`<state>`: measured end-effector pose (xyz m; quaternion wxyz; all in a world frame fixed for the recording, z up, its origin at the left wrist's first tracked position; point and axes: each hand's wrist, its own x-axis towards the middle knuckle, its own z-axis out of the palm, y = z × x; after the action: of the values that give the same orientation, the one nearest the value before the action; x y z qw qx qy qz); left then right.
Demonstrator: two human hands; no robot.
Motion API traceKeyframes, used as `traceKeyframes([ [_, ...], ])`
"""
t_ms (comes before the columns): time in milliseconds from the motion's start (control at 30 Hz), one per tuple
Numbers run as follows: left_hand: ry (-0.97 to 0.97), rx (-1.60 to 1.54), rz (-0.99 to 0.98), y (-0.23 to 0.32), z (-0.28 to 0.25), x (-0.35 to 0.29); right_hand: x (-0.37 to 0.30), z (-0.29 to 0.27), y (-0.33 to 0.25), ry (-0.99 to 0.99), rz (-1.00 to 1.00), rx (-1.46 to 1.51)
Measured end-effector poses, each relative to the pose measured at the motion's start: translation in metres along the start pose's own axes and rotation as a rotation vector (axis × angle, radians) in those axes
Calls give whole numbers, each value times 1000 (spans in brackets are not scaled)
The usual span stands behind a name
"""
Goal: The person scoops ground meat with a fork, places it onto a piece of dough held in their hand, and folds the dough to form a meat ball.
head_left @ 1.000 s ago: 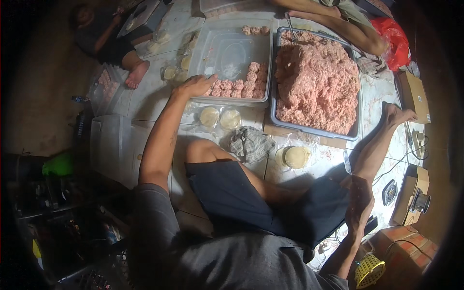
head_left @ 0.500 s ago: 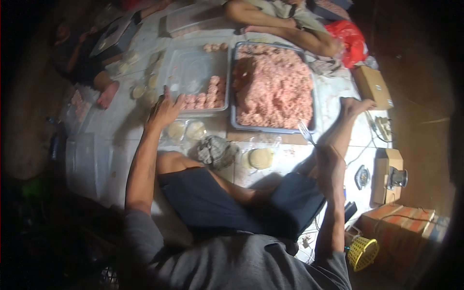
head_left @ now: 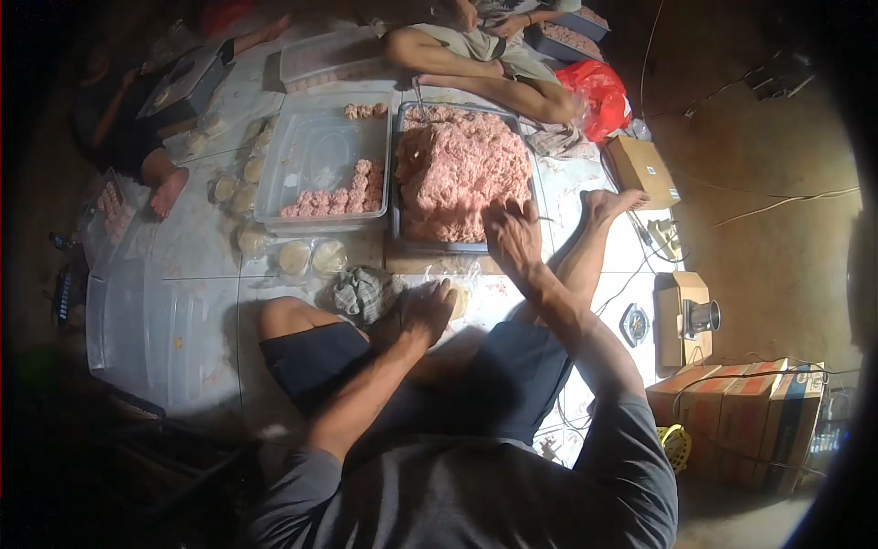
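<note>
My left hand (head_left: 428,314) reaches over a stack of pale round dough wrappers (head_left: 461,301) on clear plastic, its fingers stretched to the near-left edge and seemingly touching it. My right hand (head_left: 515,238) is at the near right of a grey tray (head_left: 439,245) heaped with pink minced filling (head_left: 466,169). Its fingers bend down at the filling. A thin end of what looks like the fork (head_left: 545,219) pokes out beside them; most of it is hidden. Left of the tray, a clear plastic box (head_left: 311,146) holds rows of pink-topped dumplings (head_left: 334,201).
A checked cloth (head_left: 361,295) lies by my left knee, near more bagged wrappers (head_left: 311,258). Another fork (head_left: 420,96) stands in the tray's far-left corner. One person (head_left: 512,69) sits opposite, another (head_left: 137,119) at far left. Cardboard boxes (head_left: 741,403) and cables are at right.
My left hand has left the dumpling box and come right and nearer, to the wrapper stack. My right hand has swung left and forward with the fork, onto the filling. The view has shifted.
</note>
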<state>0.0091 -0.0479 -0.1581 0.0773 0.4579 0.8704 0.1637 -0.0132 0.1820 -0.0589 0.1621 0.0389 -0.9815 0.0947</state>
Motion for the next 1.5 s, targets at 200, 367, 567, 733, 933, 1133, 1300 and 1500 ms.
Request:
traceKeyframes([
  [200, 269, -22, 94, -15, 18, -9, -1, -69, -5, -13, 384, -122],
  [367, 75, -287, 25, -9, -18, -5, 44, -91, 10, 161, 397, -367],
  [567, 5, -653, -185, 4, -48, -5, 42, -13, 0, -86, -45, -625],
  [733, 22, -538, -228, -21, -16, -1, 28, -37, 6, -25, 347, -72],
  [933, -118, -627, -309, -42, -9, -4, 36, -69, 8, 190, 375, -321],
  [1133, -93, -641, -339, -28, -37, -17, 19, 7, 33, 138, 277, -309],
  [1300, 174, -981, -428, -28, -34, -31, 17, -27, 21, 143, 225, -199],
  [1500, 348, -1932, -471, -6, -72, -28, -70, -34, -75, 259, 437, 639],
])
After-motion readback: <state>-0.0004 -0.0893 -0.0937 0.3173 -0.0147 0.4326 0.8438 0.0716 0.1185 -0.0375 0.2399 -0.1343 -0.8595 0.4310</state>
